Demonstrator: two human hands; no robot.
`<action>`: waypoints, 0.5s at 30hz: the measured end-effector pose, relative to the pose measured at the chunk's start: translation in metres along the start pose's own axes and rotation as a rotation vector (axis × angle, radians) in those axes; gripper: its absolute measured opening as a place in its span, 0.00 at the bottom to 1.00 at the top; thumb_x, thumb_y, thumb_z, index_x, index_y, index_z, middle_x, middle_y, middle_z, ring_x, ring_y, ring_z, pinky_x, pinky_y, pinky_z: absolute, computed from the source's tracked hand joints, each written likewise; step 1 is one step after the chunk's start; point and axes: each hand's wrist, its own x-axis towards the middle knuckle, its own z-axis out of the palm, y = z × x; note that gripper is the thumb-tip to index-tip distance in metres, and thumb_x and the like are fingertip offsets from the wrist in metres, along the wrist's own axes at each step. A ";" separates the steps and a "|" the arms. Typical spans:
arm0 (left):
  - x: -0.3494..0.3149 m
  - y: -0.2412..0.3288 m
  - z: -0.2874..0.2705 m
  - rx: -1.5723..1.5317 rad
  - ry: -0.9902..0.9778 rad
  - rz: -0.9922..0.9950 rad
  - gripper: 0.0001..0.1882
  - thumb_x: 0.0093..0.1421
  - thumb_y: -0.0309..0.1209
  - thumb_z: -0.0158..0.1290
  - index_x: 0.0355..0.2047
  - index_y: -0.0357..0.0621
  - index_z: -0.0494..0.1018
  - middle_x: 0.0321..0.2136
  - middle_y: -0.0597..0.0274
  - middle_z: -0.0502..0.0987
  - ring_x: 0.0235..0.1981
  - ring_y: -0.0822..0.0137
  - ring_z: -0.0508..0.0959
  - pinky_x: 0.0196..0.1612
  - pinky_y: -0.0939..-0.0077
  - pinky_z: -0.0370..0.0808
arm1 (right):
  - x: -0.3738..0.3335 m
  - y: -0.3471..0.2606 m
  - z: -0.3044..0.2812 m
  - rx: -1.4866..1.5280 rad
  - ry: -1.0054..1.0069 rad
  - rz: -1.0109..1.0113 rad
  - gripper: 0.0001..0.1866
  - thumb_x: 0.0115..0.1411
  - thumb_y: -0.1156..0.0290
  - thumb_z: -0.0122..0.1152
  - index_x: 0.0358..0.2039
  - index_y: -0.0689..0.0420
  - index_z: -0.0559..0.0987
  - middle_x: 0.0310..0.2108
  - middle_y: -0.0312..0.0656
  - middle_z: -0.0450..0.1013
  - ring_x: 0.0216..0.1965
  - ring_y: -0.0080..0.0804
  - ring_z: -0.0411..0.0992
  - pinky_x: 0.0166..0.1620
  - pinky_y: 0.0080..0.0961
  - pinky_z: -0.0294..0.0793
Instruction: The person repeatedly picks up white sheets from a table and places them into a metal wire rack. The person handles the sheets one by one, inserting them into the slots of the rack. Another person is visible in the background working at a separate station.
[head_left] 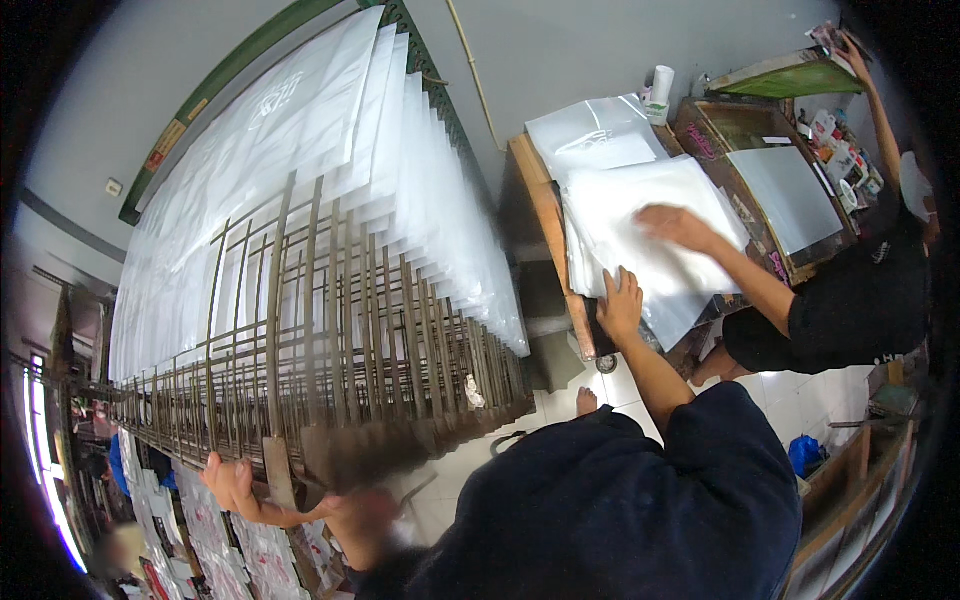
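Note:
My left hand (240, 492) is at the lower left, fingers curled round the bottom edge of a brown metal drying rack (285, 330). Thin translucent plastic sheets (250, 130) lie on its tiers, and the tiers nearest me fan out, tilted. My right hand (622, 302) rests with fingers spread on the near left corner of a stack of clear plastic sheets (615, 205) on a wooden table (545, 190). A co-worker's hand (680, 228), slightly blurred, lies over the same stack. Whether my right thumb is under the sheets is hidden.
Right of the stack sits a framed printing screen (790, 200). The co-worker's other hand (855, 60) holds a raised green-edged frame (780, 78). Paint pots (845, 165) crowd the far right. A wooden trough (860, 490) and a blue bag (803, 455) are at the lower right.

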 end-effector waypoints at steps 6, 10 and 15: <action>-0.002 -0.002 0.004 -0.058 0.020 0.011 0.40 0.52 0.67 0.36 0.44 0.39 0.63 0.40 0.50 0.66 0.45 0.51 0.68 0.49 0.50 0.63 | 0.001 0.024 0.020 0.192 -0.074 0.038 0.30 0.48 0.72 0.57 0.54 0.55 0.63 0.51 0.50 0.62 0.51 0.48 0.61 0.51 0.39 0.63; -0.006 -0.010 -0.002 -0.044 -0.001 0.030 0.37 0.54 0.63 0.37 0.45 0.40 0.63 0.41 0.50 0.66 0.45 0.50 0.68 0.49 0.50 0.63 | 0.003 0.036 0.016 0.285 -0.017 -0.021 0.23 0.53 0.69 0.54 0.51 0.60 0.68 0.48 0.52 0.67 0.47 0.48 0.65 0.50 0.35 0.65; -0.009 -0.016 -0.008 0.030 -0.039 0.058 0.37 0.54 0.63 0.38 0.45 0.39 0.63 0.42 0.49 0.67 0.45 0.50 0.68 0.50 0.50 0.63 | 0.023 0.049 -0.001 0.345 0.058 0.110 0.24 0.52 0.75 0.50 0.52 0.62 0.67 0.51 0.55 0.64 0.50 0.49 0.64 0.53 0.36 0.63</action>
